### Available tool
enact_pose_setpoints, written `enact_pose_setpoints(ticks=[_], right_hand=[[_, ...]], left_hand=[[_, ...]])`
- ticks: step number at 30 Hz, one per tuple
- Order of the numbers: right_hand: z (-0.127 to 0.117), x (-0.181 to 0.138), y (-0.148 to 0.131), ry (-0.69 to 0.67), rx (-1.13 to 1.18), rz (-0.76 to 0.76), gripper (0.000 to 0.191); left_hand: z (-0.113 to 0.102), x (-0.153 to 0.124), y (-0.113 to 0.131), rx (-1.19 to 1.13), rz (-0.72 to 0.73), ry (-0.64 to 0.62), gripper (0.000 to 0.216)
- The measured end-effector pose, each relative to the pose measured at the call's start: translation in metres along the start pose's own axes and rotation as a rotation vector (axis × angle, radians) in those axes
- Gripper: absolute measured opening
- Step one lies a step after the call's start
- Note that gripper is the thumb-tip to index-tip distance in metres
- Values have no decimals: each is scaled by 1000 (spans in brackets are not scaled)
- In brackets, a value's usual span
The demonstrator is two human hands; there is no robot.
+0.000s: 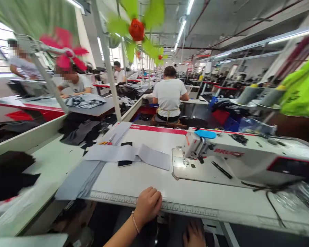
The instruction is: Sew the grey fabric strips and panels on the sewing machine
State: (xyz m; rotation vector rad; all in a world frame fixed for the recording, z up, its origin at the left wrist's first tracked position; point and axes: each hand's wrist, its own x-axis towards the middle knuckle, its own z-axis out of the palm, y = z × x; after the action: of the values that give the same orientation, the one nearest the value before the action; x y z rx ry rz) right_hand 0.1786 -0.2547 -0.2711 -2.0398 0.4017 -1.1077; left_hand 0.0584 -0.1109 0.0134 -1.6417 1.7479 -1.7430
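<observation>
My left hand (pixel 148 204), with a beaded bracelet at the wrist, is closed at the front edge of the white sewing table (pixel 144 181). Its curled fingers rest on the edge, over a measuring tape strip (pixel 185 207). Lower down, below the tabletop, my right hand (pixel 194 235) lies over dark cloth, fingers a little apart and partly in shadow. Beyond the left hand, a pale grey fabric strip (pixel 154 157) lies across a dark flat object (pixel 125 163). A stack of grey-blue fabric pieces (pixel 78 178) sits to the left.
A sewing machine (pixel 229 154) fills the table's right side, with black tweezers (pixel 221 169) on its plate. Scissors (pixel 108 140) lie behind the strip. Dark cloth (pixel 79 133) is heaped in the left trough. A co-worker (pixel 169 92) sits ahead, facing away.
</observation>
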Motion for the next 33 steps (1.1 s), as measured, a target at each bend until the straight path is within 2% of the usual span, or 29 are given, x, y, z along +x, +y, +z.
enact_pose_setpoints(ticks=[5,11,15,19,26,30,33], right_hand=[[-17,-17,-27,108,-36,73,46],[-33,-28,-39,58,-52,89,47],[-35,-29,-39,56,-49,81,46],[-26,-28,-33,61,-61,81,47],[-3,-15,-16,44,-62,74,49],[-4,-13,-17,61,-41,76,47],[-8,-14,-18,16,-21,88,47]], left_hand=[[-3,3,-5,-104,-46,-65,21],[-8,6,-5,-197,-197,-146,19],[-7,2,-3,-91,-104,-116,21],[-5,0,-1,-13,-17,-60,21],[2,-3,-3,-25,28,-2,18],[4,-6,-3,-35,34,12,17],[4,-6,-2,-35,37,16,18]])
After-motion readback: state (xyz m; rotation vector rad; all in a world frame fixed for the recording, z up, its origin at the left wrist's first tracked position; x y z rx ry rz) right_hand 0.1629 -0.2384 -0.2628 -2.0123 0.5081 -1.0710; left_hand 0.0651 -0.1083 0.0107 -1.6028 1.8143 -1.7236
